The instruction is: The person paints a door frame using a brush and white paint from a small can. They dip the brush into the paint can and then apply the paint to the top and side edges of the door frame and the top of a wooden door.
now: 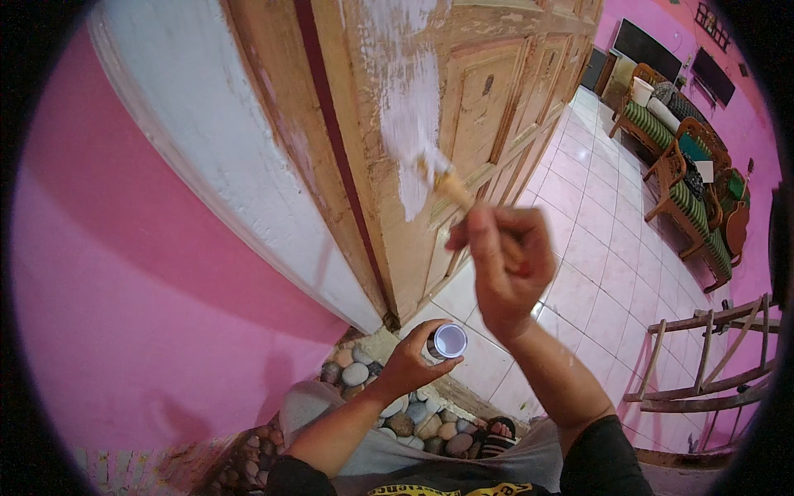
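Note:
My right hand (509,260) is closed round the handle of a paintbrush (451,187), somewhat blurred. Its bristles meet the edge of a wooden door (488,91), at the lower part of a streaky white paint patch (409,103). Bare brown wood shows on the panels beside that patch. Lower down, my left hand (413,360) grips a small round paint can (450,340) between thumb and fingers. The can has no lid on, and pale white paint shows inside it. It is held below the brush, apart from the door.
A white door frame (207,132) and pink wall (107,273) stand on the left. Rounded stones (356,374) lie by my feet. Pale floor tiles (591,240) stretch into the room, with wooden chairs (691,198) beyond. At right is a wooden ladder-like rack (703,355).

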The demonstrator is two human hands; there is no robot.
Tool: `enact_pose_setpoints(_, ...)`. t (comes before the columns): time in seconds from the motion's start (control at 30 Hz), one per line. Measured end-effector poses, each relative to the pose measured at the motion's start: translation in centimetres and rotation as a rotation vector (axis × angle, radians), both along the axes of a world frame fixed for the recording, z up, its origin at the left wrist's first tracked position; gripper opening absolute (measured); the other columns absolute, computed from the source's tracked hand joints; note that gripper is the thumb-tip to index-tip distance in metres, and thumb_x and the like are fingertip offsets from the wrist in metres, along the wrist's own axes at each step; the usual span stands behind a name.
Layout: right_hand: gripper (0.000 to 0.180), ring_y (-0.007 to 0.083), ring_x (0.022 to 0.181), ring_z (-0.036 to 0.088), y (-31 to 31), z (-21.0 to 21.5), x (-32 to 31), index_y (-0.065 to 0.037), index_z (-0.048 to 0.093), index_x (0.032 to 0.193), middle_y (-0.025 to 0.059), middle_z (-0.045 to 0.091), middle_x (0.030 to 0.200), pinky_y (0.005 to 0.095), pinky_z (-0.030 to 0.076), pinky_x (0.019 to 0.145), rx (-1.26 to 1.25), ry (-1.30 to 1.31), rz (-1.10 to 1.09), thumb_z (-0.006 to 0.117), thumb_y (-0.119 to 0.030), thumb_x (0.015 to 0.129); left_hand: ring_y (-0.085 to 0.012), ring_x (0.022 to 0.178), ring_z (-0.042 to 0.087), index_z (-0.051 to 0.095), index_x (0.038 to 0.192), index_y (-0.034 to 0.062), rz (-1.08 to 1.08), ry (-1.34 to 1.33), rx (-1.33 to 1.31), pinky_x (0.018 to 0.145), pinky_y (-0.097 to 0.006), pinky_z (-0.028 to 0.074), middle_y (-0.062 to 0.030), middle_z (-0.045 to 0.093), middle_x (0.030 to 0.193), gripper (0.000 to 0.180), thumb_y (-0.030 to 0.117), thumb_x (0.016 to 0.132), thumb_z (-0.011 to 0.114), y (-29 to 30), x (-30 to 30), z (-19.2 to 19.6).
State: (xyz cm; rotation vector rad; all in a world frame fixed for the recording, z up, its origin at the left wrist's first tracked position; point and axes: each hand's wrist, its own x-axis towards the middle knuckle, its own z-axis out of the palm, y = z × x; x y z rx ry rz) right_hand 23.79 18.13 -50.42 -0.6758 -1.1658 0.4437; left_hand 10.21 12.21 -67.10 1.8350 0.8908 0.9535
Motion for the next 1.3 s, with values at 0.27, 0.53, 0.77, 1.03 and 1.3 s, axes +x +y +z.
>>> enact_pose_setpoints(0.27, 0.017, 0.0125, 0.066, 0.068, -4.4, -8.2, 0.8, 0.003, 0.058, 0.096, 0.0116, 0.071, 0.075, 0.0255, 0.054, 0.058, -0.472, -0.021, 0.090, 0.067, -0.010, 0.100, -0.0283, 0.119, 0.062, 0.054, 0.132, 0.0056, -0.027, 0.100, -0.105, 0.100, -0.038, 0.050, -0.0147, 0.062, 0.124, 0.063, 0.027, 0.082, 0.084, 0.0, -0.2, 0.2)
enact_pose_setpoints(0.53, 0.019, 0.0111, 0.063, 0.068, -3.2, -2.1, 1.0, 0.004, 0.056, 0.094, 0.0115, 0.070, 0.071, 0.0254, 0.053, 0.055, -0.464, -0.148, 0.049, 0.066, -0.012, 0.100, -0.0297, 0.118, 0.063, 0.054, 0.133, 0.0046, -0.035, 0.022, -0.043, 0.101, -0.040, 0.050, -0.0156, 0.063, 0.126, 0.067, 0.028, 0.080, 0.087, 0.0, 0.4, -1.2)
enact_pose_setpoints(0.77, 0.017, 0.0094, 0.061, 0.066, -1.0, 7.9, -0.9, 0.003, 0.057, 0.093, 0.0108, 0.070, 0.074, 0.0219, 0.053, 0.052, -0.095, -0.069, 0.054, 0.067, -0.009, 0.099, -0.0273, 0.119, 0.062, 0.055, 0.134, 0.0037, -0.048, 0.051, -0.098, 0.103, -0.039, 0.048, -0.0151, 0.064, 0.126, 0.067, 0.028, 0.080, 0.087, -0.1, 0.4, -1.5)
enact_pose_setpoints(1.03, 0.011, 0.0162, 0.060, 0.063, -1.0, 8.5, -1.2, -0.001, 0.048, 0.101, 0.0157, 0.066, 0.076, 0.0268, 0.052, 0.056, 0.243, -0.056, -0.050, 0.053, -0.010, 0.105, -0.0292, 0.117, 0.064, 0.055, 0.133, 0.0045, -0.048, 0.055, -0.079, 0.100, -0.039, 0.050, -0.0158, 0.064, 0.125, 0.065, 0.026, 0.080, 0.087, -0.2, 0.4, -1.0)
enact_pose_setpoints(1.3, 0.013, 0.0122, 0.065, 0.066, -1.7, -2.9, -0.7, 0.003, 0.052, 0.099, 0.0131, 0.069, 0.078, 0.0248, 0.052, 0.056, -0.090, -0.149, -0.027, 0.063, -0.004, 0.100, -0.0300, 0.112, 0.065, 0.055, 0.132, 0.0018, -0.045, 0.021, -0.006, 0.098, -0.041, 0.051, -0.0187, 0.065, 0.120, 0.067, 0.028, 0.079, 0.088, -0.1, 0.2, -0.3)
